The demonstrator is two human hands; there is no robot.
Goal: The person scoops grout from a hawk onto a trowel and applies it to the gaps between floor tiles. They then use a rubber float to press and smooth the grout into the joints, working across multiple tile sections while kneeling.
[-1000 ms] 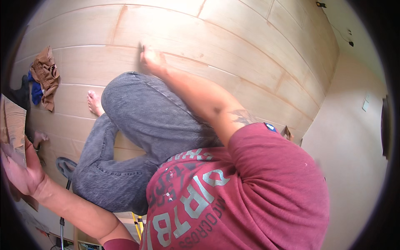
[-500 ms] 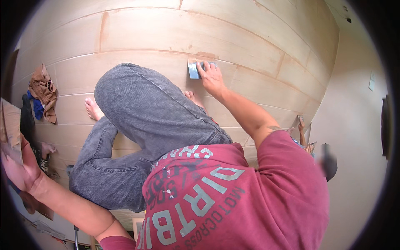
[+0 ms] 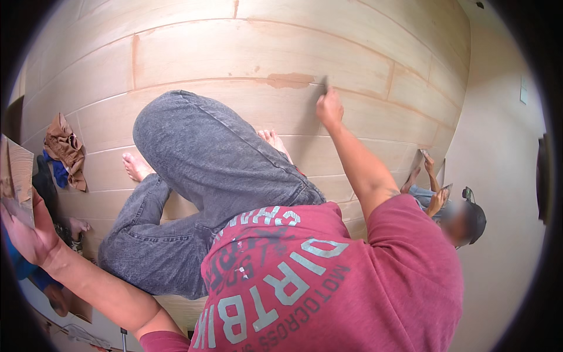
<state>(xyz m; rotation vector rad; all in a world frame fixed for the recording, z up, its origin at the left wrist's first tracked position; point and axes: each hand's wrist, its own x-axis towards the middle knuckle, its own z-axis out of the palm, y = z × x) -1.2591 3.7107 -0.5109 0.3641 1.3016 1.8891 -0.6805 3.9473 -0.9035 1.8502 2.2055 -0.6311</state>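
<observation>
My right hand (image 3: 330, 108) is closed around a scraper (image 3: 326, 83), now seen almost edge-on above the wood-look tile floor (image 3: 193, 56). To its left, a wet patch of brown grout (image 3: 288, 80) lies along a tile joint. At the far left, my left hand (image 3: 36, 237) supports a flat tan board (image 3: 21, 170) smeared with brown paste; the picture's rim cuts off part of the hand and board. My bent knee and bare feet (image 3: 272, 142) are beside the work area.
A crumpled brown and blue cloth (image 3: 63, 149) lies on the floor at left. Another person in a dark cap (image 3: 476, 223) crouches at right near the wall (image 3: 498, 152), hands low to the tiles. A further person's foot (image 3: 77, 227) shows at lower left.
My right hand has moved right and slightly up with the scraper, which has turned from flat to edge-on. A larger grout patch now shows on the joint. The left hand still holds the board.
</observation>
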